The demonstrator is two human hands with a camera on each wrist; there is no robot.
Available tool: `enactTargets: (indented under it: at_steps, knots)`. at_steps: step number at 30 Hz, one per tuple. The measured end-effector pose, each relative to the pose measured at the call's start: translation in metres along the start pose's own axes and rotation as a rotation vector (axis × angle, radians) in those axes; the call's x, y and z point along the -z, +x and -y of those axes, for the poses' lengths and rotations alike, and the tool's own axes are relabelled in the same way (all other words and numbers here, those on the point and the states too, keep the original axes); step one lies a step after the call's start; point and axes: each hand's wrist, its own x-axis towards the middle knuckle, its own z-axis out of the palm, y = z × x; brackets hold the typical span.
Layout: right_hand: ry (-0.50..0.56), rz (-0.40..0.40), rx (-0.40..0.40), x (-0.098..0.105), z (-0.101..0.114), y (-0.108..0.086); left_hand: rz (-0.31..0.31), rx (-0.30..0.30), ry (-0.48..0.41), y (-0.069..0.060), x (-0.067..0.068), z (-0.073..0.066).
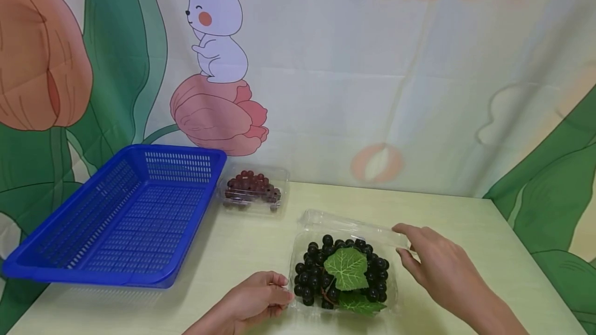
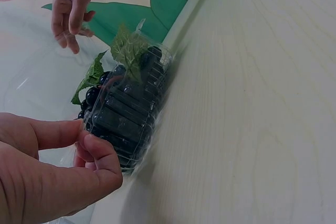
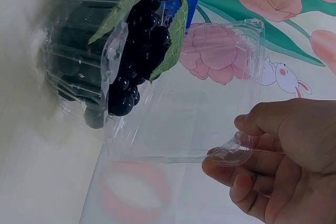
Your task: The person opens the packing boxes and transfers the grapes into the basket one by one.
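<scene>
A clear plastic clamshell box (image 1: pixel 298 244) stands on the table, its lid raised at the back. Black grapes (image 1: pixel 313 275) fill the base, with green leaves (image 1: pixel 345 269) lying on top. My left hand (image 1: pixel 261 293) pinches the rim at the left side of the base between thumb and fingers; the left wrist view shows this grip close up. At the lid's right corner, my right hand (image 1: pixel 440 262) holds the clear lid (image 3: pixel 210 93) between thumb and fingers. In the right wrist view the lid stands swung away from the grapes.
A blue plastic basket (image 1: pixel 149 216) with slotted walls stands at the left. Between it and the wall hanging is a closed clear box of dark red grapes (image 1: pixel 251 190). The printed cloth (image 1: pixel 316 66) hangs along the back edge of the pale table (image 1: pixel 470 231).
</scene>
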Motion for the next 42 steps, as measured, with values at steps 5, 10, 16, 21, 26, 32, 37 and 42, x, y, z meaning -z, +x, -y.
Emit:
enactTargets:
  at_steps: [5, 10, 16, 21, 26, 32, 37, 42]
  knots:
    - [0.001, -0.025, 0.034, 0.002, -0.001, 0.003, -0.001, 0.003, 0.000, 0.000, 0.000, 0.000]
    - [0.016, -0.028, 0.046, 0.003, -0.004, 0.006, 0.001, -0.005, -0.001, -0.001, -0.001, 0.000]
    - [0.042, 0.003, 0.028, 0.004, -0.007, 0.011, 0.007, -0.007, -0.003, -0.001, 0.000, 0.001]
    - [0.060, 0.009, 0.018, 0.005, -0.008, 0.014, 0.012, -0.015, 0.002, -0.001, 0.000, 0.001]
    - [0.084, 0.007, 0.001, 0.004, -0.009, 0.019, 0.009, -0.009, -0.002, -0.002, -0.001, 0.000]
    - [0.127, 0.001, -0.004, 0.003, -0.012, 0.024, -0.003, -0.008, -0.004, -0.002, -0.002, -0.001]
    - [0.152, 0.014, -0.019, 0.002, -0.013, 0.028, -0.001, -0.020, -0.007, -0.002, -0.002, 0.001]
    - [0.176, 0.026, -0.041, 0.002, -0.015, 0.030, 0.001, -0.020, -0.009, -0.003, -0.003, 0.000]
